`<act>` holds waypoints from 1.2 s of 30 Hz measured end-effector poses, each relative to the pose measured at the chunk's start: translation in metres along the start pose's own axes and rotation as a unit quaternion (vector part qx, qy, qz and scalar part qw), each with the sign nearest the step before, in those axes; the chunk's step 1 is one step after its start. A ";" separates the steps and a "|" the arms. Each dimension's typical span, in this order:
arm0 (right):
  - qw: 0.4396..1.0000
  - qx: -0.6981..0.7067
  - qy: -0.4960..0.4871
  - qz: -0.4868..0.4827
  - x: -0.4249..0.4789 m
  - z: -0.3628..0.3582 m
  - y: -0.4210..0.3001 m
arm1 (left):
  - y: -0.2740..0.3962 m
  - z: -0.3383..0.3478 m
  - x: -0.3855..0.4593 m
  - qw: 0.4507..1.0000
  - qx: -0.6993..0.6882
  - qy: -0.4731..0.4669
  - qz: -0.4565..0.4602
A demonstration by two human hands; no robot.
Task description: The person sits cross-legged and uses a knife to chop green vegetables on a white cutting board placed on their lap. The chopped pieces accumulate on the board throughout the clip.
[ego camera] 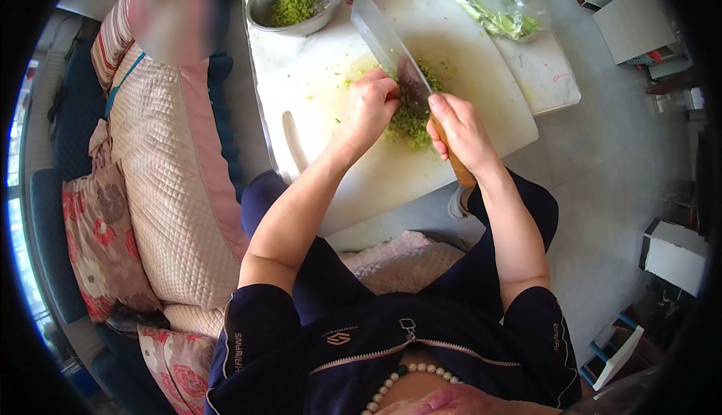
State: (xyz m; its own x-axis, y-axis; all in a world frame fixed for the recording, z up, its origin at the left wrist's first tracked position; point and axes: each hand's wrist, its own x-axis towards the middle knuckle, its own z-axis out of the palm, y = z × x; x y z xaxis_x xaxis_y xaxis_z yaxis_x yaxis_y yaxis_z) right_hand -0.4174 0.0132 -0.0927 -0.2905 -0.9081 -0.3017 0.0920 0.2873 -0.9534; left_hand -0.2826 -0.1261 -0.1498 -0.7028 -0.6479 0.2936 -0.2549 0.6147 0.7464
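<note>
My right hand (462, 130) grips the wooden handle of a cleaver (389, 43). The broad metal blade is raised at a slant over chopped green vegetable (414, 130), and green bits cling to it. Just left of the blade, my left hand (373, 96) has its fingers curled in at the edge of the pile. Whether those fingertips hold any bits is hidden. Under both hands lies a white plastic cutting board (361, 189) with a slot handle at its left end. Finely chopped greens (294, 6) also fill part of a metal bowl (262, 3) beyond the board.
A clear plastic bag of green stalks (502, 6) lies at the table's far right. The board overhangs the near edge of the white-topped table (547, 71). On the left is a sofa with a quilted cover (163, 189) and floral cushions (104, 240); a blurred round patch hides its far end.
</note>
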 end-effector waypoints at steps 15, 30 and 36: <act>1.000 0.002 0.004 -0.003 -0.003 0.002 -0.011 | -0.012 -0.023 0.006 0.999 0.004 0.031 -0.030; 1.000 -0.013 0.025 -0.012 0.002 -0.008 0.000 | -0.027 -0.052 0.005 0.978 0.185 -0.080 -0.059; 0.999 -0.016 0.031 -0.041 -0.009 -0.011 -0.013 | -0.029 -0.047 0.004 0.983 0.160 -0.076 -0.037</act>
State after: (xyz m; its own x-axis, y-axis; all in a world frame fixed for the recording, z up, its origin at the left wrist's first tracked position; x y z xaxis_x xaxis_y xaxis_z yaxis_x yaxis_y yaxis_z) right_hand -0.4263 0.0205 -0.0776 -0.3538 -0.9087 -0.2216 0.0364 0.2234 -0.9740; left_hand -0.2470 -0.1672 -0.1423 -0.7595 -0.6365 0.1345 -0.4885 0.6945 0.5283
